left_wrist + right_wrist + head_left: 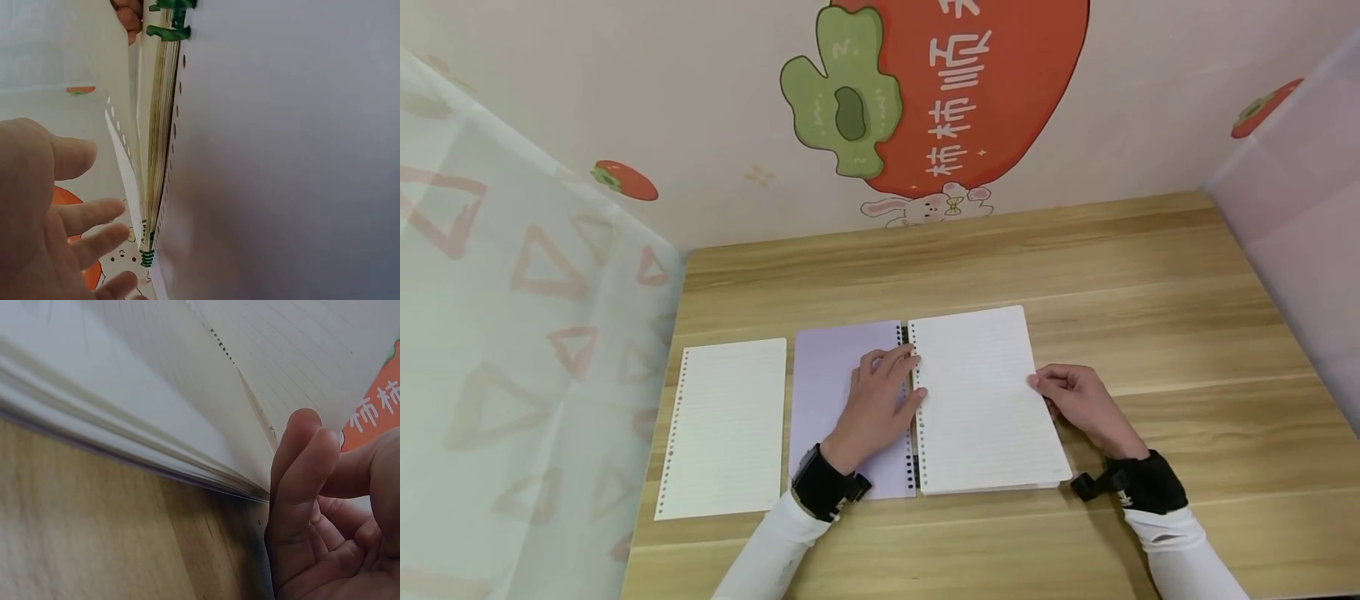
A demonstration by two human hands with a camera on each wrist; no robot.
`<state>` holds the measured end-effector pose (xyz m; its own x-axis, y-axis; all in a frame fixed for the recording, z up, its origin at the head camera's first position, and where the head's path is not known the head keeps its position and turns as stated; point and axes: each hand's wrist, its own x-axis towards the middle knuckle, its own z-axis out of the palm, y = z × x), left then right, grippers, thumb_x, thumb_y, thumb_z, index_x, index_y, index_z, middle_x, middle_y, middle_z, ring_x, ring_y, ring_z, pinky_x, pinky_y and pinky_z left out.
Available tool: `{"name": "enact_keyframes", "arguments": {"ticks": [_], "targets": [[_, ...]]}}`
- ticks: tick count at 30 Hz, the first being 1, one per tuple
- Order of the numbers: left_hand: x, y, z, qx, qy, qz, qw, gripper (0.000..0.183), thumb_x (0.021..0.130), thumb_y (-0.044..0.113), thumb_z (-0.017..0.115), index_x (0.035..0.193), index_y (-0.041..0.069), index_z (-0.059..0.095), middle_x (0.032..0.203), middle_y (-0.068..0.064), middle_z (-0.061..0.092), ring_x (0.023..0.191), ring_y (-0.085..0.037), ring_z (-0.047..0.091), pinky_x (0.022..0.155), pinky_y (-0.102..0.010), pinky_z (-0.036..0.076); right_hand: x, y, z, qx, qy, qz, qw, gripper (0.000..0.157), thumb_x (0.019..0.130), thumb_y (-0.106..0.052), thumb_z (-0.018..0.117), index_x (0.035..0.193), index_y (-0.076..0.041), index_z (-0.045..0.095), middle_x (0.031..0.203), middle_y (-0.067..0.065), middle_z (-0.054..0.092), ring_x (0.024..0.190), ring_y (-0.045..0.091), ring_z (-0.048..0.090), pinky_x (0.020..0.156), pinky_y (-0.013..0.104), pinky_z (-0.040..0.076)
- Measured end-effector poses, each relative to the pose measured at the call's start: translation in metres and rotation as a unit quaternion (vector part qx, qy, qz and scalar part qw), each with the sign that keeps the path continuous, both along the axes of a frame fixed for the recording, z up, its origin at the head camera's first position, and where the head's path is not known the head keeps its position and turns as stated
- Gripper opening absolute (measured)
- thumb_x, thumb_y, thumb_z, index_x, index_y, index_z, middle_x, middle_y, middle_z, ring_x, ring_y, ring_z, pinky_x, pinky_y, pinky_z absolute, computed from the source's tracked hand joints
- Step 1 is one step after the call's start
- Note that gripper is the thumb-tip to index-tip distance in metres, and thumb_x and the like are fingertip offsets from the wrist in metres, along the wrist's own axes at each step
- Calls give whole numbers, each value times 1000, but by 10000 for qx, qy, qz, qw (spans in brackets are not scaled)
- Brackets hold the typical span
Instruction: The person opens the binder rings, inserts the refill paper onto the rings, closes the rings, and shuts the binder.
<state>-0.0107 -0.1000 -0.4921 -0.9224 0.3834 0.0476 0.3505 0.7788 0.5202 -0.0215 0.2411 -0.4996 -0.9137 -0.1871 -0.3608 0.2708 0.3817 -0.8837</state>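
Observation:
A loose-leaf notebook lies spread on the table, its pale purple cover (829, 367) folded to the left and lined pages to the right. My right hand (1078, 400) pinches the right edge of the top lined sheet (973, 400) between thumb and fingers. In the right wrist view this sheet (294, 356) rises away from the page stack (125, 419). My left hand (874, 404) is over the cover, fingertips near the sheet's punched edge. Seen from the left wrist, its fingers are spread and fairly straight, beside green binder rings (169, 31); the punched holes there stand off the rings.
To the left of the notebook, a separate lined sheet with punched holes (722, 429) lies flat on the wooden table (1187, 333). A printed wall covering (700, 108) rises behind the table's far edge, with hanging cloth (512, 333) at the left side.

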Motion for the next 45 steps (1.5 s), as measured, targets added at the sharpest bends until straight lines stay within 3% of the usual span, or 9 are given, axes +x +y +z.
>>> {"name": "enact_keyframes", "arguments": {"ticks": [7, 26, 33, 36, 39, 45], "targets": [[-3, 5, -3, -453, -175, -42, 9988, 58, 108, 44, 43, 157, 13, 47, 167, -9, 35, 145, -38, 29, 112, -60, 27, 0, -1, -2, -7, -71, -2, 10000, 45, 101, -40, 63, 111, 3, 72, 68, 1, 62, 58, 12, 53, 51, 26, 43], [-5, 5, 0, -544, -125, -153, 9983, 55, 106, 40, 50, 153, 11, 52, 165, -12, 36, 141, -40, 33, 111, -61, 27, 0, -1, -3, 29, -101, 25, 9999, 44, 101, -39, 62, 110, 3, 71, 71, 3, 66, 58, 14, 57, 53, 27, 48], [13, -3, 6, -241, -194, -243, 9992, 46, 101, 37, 62, 141, 15, 61, 155, -8, 47, 135, -36, 37, 106, -54, 32, 0, -1, -3, 66, -157, 67, 9998, 44, 101, -40, 63, 108, 3, 72, 71, 5, 65, 58, 15, 57, 52, 27, 47], [24, -6, 9, -195, -276, -495, 9982, 38, 99, 37, 66, 131, 16, 65, 140, -4, 57, 124, -28, 46, 104, -45, 38, 0, -1, -2, 115, -173, 60, 9998, 43, 101, -40, 63, 107, 2, 72, 70, 5, 65, 59, 15, 59, 52, 27, 48], [35, -9, 11, -226, -338, -833, 9957, 32, 97, 38, 69, 122, 17, 67, 125, 2, 61, 107, -18, 51, 94, -34, 46, 0, -2, -2, 178, -105, 89, 9997, 43, 101, -39, 63, 106, 2, 72, 70, 5, 65, 58, 16, 59, 52, 28, 48], [49, -11, 12, -128, -451, -1364, 9895, 29, 94, 38, 74, 115, 19, 68, 113, 6, 60, 90, -12, 41, 79, -25, 40, -2, -2, -3, 339, 121, 197, 9992, 42, 100, -38, 64, 106, 3, 72, 68, 8, 64, 57, 17, 61, 51, 28, 48]]}}
